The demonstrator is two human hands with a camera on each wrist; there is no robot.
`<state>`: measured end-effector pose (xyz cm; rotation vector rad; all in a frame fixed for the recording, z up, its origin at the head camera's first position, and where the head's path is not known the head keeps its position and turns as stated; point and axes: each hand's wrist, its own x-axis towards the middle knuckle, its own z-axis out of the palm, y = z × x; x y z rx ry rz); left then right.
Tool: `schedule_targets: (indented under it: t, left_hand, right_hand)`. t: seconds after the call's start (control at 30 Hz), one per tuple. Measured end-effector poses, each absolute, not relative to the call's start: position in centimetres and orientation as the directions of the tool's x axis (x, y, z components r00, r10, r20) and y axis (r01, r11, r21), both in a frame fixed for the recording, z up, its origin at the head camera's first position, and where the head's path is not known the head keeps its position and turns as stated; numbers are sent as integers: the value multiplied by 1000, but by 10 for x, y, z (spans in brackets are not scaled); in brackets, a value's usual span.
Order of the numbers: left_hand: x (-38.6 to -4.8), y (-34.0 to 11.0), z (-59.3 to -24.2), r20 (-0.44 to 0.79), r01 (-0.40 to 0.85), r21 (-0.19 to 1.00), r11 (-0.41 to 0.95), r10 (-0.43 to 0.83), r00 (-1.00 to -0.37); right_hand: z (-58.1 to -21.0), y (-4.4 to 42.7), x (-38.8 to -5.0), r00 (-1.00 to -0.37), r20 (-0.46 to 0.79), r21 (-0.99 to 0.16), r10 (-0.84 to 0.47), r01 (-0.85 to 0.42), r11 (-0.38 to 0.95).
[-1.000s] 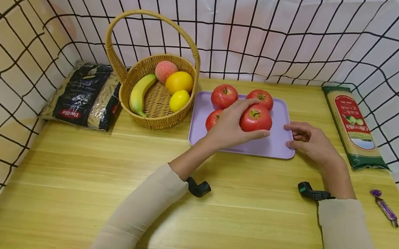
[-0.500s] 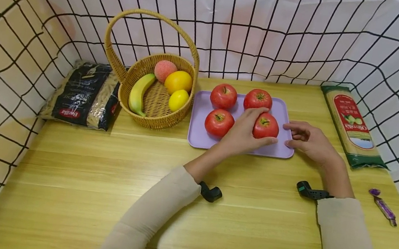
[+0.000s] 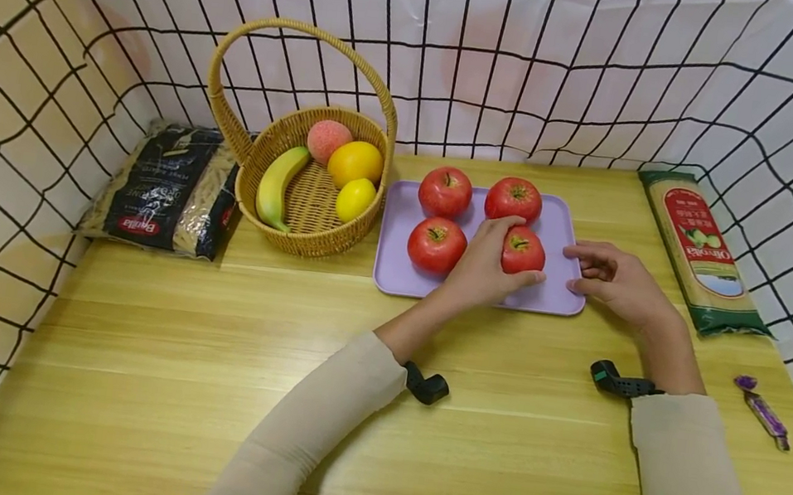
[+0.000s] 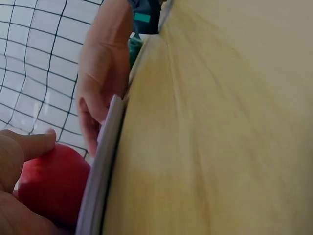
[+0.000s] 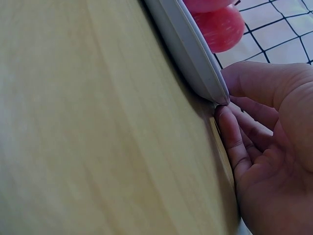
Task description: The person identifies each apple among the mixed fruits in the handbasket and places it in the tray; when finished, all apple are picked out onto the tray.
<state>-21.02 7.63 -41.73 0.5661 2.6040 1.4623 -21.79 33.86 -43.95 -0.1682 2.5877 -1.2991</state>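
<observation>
My left hand [image 3: 488, 266] holds a red apple [image 3: 524, 252] at the front right of the lilac tray [image 3: 392, 279], thumb in front and fingers behind it. In the left wrist view, the apple [image 4: 54, 183] sits low, right against the tray's raised rim [image 4: 100, 161]. Three other red apples lie on the tray: one at back left [image 3: 445, 192], one at back right [image 3: 514, 199], one at front left [image 3: 436, 245]. My right hand [image 3: 618, 281] pinches the tray's right edge; the right wrist view shows thumb and fingers [image 5: 232, 139] at its corner.
Left of the tray stands a wicker basket [image 3: 317, 247] with a banana [image 3: 280, 186], a peach [image 3: 328, 142], an orange fruit [image 3: 355, 165] and a lemon [image 3: 355, 200]. A black pasta bag [image 3: 164, 188], a noodle packet [image 3: 704, 250] and a purple-wrapped candy [image 3: 764, 415] lie around.
My left hand has carried its apple rightward and down from above the tray to the front right spot, then shifted it slightly left. My right hand has stayed at the tray edge.
</observation>
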Motion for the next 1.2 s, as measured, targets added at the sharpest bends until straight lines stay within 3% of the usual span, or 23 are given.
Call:
schedule_targets:
  t: [0.57, 0.8, 1.03, 1.2]
  left_hand:
    - [-206, 74, -417, 87, 273, 783, 560, 335, -938]
    - [-204, 56, -402, 111, 291, 821, 490, 363, -925]
    - [-207, 17, -394, 300, 429, 863, 267, 411, -861]
    - [-213, -25, -395, 422, 548, 782, 295, 396, -815]
  right_hand:
    - [-439, 337, -218, -963, -155, -818, -222, -1, 575]
    - [-440, 339, -219, -960, -185, -805, -209, 26, 593]
    - [-445, 338, -222, -961, -166, -804, -219, 3, 595]
    - [-446, 337, -220, -963, -174, -810, -206, 21, 586]
